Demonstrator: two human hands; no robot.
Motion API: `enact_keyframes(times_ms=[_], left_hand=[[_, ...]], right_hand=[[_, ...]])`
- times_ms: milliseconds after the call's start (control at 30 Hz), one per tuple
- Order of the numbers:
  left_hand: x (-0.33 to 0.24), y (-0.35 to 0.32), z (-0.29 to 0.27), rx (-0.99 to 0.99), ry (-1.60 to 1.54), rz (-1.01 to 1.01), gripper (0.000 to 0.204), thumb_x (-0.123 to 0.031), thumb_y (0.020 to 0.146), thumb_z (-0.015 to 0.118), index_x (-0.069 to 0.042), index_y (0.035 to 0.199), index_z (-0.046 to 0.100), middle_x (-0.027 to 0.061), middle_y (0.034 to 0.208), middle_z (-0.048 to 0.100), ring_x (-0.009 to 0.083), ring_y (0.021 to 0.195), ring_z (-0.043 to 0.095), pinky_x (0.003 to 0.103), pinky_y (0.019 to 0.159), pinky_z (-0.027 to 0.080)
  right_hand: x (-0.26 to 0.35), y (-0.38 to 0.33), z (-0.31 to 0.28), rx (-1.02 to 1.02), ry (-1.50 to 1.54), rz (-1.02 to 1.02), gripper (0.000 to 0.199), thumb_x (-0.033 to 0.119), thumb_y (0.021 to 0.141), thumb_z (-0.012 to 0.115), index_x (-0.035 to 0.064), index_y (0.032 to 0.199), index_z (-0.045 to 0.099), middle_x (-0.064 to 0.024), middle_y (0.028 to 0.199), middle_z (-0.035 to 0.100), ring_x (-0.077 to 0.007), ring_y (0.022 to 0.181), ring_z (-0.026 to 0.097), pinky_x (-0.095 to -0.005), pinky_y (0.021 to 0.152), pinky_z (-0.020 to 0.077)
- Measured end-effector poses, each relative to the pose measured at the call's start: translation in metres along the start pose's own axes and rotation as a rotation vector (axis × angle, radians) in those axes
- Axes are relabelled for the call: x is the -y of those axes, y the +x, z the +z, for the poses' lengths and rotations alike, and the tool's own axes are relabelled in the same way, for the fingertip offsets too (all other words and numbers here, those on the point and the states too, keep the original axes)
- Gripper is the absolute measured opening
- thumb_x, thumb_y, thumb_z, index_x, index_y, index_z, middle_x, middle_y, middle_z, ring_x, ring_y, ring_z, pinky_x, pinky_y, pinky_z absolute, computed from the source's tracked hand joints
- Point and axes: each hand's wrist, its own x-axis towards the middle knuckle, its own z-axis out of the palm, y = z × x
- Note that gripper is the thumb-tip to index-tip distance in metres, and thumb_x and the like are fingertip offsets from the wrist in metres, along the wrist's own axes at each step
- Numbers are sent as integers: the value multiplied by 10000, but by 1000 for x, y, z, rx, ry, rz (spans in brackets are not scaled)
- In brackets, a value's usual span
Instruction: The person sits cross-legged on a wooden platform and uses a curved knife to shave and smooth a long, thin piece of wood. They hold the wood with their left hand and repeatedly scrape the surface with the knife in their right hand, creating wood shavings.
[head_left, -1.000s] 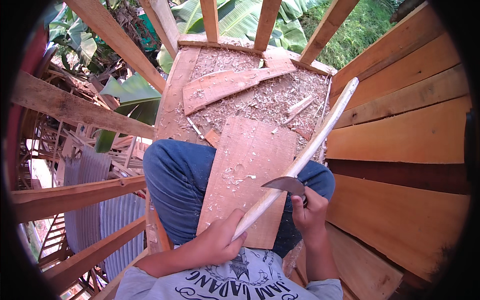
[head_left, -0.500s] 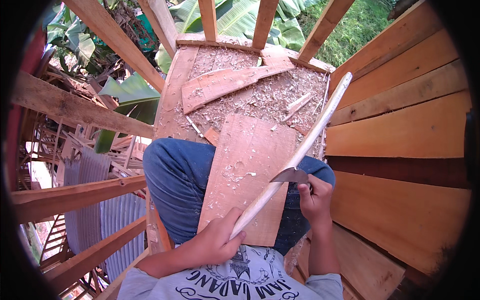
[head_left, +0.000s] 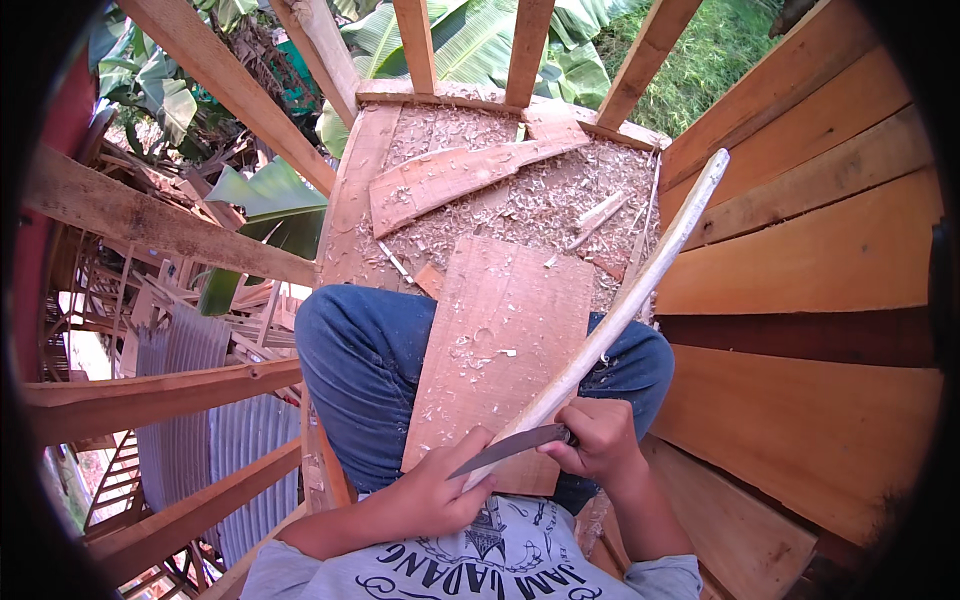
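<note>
A long pale wooden stick [head_left: 625, 305] runs from my lap up to the right, its far end near the plank wall. My left hand [head_left: 440, 492] grips its near end. My right hand [head_left: 598, 440] holds a knife with a dark curved blade [head_left: 508, 448]; the blade lies across the stick close to my left hand. Under the stick a flat reddish board [head_left: 500, 340] rests on my blue-jeaned knees [head_left: 365, 365], dusted with shavings.
A wooden platform [head_left: 350, 215] ahead is covered with shavings, offcuts and another loose board [head_left: 450, 175]. A plank wall [head_left: 800, 270] stands to the right. Timber rails [head_left: 150, 215] frame the left; corrugated sheets [head_left: 190, 450] and banana leaves lie below.
The knife has come back along the stick toward my body, from mid-stick to just beside my left hand. The stick's far end shifted slightly.
</note>
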Motion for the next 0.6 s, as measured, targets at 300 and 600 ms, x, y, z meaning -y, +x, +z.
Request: enact_keyframes(times_ms=[300,600], left_hand=[[4,1,6,-5,37,61,214,-29,884,537,5,1077,452,78,733,534,162,669,558,305,637,442],[-5,5,6,52,80,53,251,-39,871,541,19,1100,454,118,752,524,232,680,553,333,642,437]], right_hand=[[-3,-2,2,-105,71,-29,462,354,891,629,-9,638,495,-134,514,428,-278,426,436,-339,426,344],[-8,0,-20,-80,53,19,495,399,962,525,-1,670,534,-59,529,414,-121,460,440,-285,452,348]])
